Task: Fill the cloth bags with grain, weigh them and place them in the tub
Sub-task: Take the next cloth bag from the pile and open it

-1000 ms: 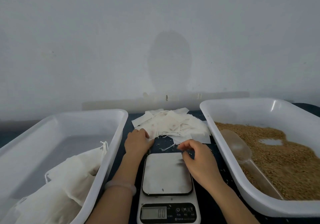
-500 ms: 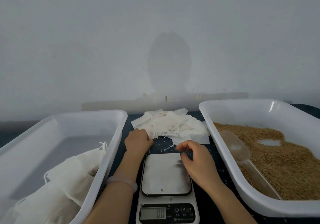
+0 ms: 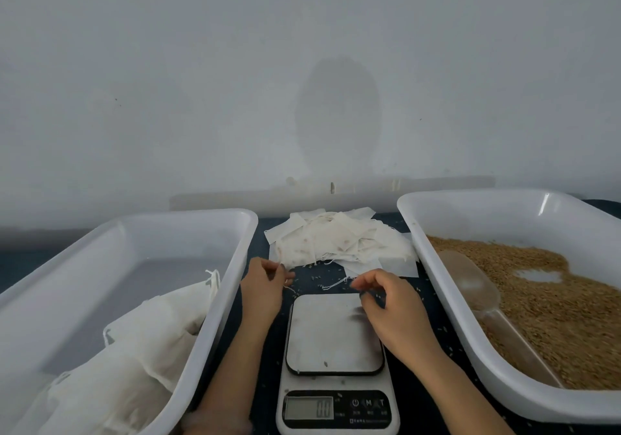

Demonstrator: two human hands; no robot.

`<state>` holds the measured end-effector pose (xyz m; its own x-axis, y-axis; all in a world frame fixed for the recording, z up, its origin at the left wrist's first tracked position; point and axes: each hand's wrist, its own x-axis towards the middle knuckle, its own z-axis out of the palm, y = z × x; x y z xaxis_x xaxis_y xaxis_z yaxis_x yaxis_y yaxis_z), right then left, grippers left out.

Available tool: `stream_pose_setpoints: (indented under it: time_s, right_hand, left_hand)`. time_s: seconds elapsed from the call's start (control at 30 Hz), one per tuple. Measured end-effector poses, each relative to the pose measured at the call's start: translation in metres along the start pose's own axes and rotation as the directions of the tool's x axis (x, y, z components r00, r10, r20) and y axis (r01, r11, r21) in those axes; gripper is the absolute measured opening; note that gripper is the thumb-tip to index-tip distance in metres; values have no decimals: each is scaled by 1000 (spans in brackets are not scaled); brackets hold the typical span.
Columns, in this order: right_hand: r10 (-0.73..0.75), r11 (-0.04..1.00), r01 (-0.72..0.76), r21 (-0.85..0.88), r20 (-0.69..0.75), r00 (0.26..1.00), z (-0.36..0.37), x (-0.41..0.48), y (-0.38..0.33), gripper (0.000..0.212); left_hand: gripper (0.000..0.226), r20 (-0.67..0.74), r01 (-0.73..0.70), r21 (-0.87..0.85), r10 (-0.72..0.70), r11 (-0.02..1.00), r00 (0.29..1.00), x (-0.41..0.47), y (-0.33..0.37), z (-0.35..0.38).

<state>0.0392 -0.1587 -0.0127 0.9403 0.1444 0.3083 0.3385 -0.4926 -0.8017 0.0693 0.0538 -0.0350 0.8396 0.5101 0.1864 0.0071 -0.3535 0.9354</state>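
On my head view, the left hand (image 3: 263, 288) has drawn back off the heap of flat white cloth bags (image 3: 339, 243), fingers curled, grip unclear. The right hand (image 3: 389, 307) pinches a thin white drawstring (image 3: 336, 283) just beyond the steel-topped scale (image 3: 334, 333). I judge a bag is being teased loose. Lumpy filled sacks (image 3: 151, 327) lie in the glossy white plastic tub (image 3: 232, 266).

left grip (image 3: 263, 295), right grip (image 3: 393, 313) forward, both pinching, forearms angled inward
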Motion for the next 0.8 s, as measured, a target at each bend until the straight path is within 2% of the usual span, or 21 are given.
stream_pose_setpoints:
  time_s: [0.07, 0.13, 0.23, 0.3, 0.4, 0.5, 0.57, 0.6, 0.63, 0.67, 0.7, 0.73, 0.77, 0.8]
  right_hand:
    - [-1, 1000, 1, 19, -3, 1000, 0, 0, 0, 31]
    - [-8, 999, 8, 53, -5, 1000, 0, 1, -1, 27]
    - [-16, 984, 16, 175, -2, 1000, 0, 2, -5, 24]
    - [6, 957, -16, 290, 35, 999, 1, 2, -8, 22]
    - [76, 835, -130, 535, 121, 990, 0, 3, -16, 33]
    - [87, 707, -173, 686, 159, 983, -4, 3, -20, 47]
    - [113, 672, -176, 720, 136, 984, -6, 3, -19, 45]
    - [128, 672, -170, 721, 113, 985, -6, 4, -18, 39]
    - [136, 680, -157, 716, 87, 987, -6, 4, -17, 31]
    - [138, 691, -142, 709, 63, 988, -6, 4, -16, 25]
    - [137, 703, -131, 699, 48, 989, -6, 4, -15, 23]
    - [137, 713, -128, 689, 42, 990, -6, 4, -15, 22]
    - [139, 725, -131, 676, 44, 989, -7, 4, -14, 21]
    - [136, 742, -134, 656, 48, 990, -7, 4, -14, 21]
  left_hand:
    - [15, -7, -61, -15, 61, 998, 998, -11, 4, 1]
    - [23, -19, -221, 69, 223, 973, 975, -21, 15, 0]
    - [27, 21, -471, 210, 478, 857, 878, -36, 37, -3]
    - [18, 42, -613, 330, 637, 718, 770, -47, 46, -3]
    - [22, 120, -773, 461, 832, 436, 541, -60, 51, -5]
    - [12, 240, -877, 436, 913, 203, 331, -65, 53, -10]
    - [8, 293, -905, 414, 927, 97, 234, -65, 53, -10]
    - [8, 298, -912, 401, 930, 82, 215, -65, 53, -10]
    - [12, 281, -913, 393, 932, 107, 231, -65, 53, -10]
    - [18, 244, -907, 378, 925, 187, 292, -66, 54, -9]
    - [26, 189, -884, 334, 895, 327, 403, -68, 56, -8]
    - [32, 132, -827, 241, 827, 508, 546, -71, 59, -7]
    - [38, 89, -722, 97, 717, 685, 692, -75, 63, -5]
    - [43, 79, -575, -69, 579, 815, 812, -77, 66, -3]
